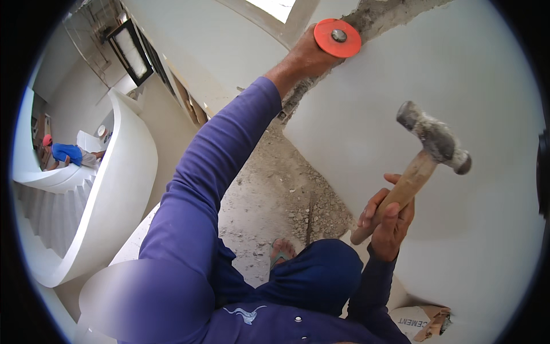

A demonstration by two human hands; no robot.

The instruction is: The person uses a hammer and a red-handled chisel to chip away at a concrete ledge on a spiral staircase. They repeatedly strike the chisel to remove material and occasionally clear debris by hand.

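Gripping a chisel [338,35] behind its red guard [350,43], the left hand [311,55] is wrapped around it beside the rough groove [381,16] in the white wall [344,123], with the tip hidden from view. Fingers curled round the wooden handle, the right hand [394,222] holds a hammer [416,169], its head angled up in front of the wall and well apart from the chisel. Dark printed lettering shows on a torn bag [408,322] at lower right, and a pale blue emblem [245,315] marks the purple shirt [276,321].
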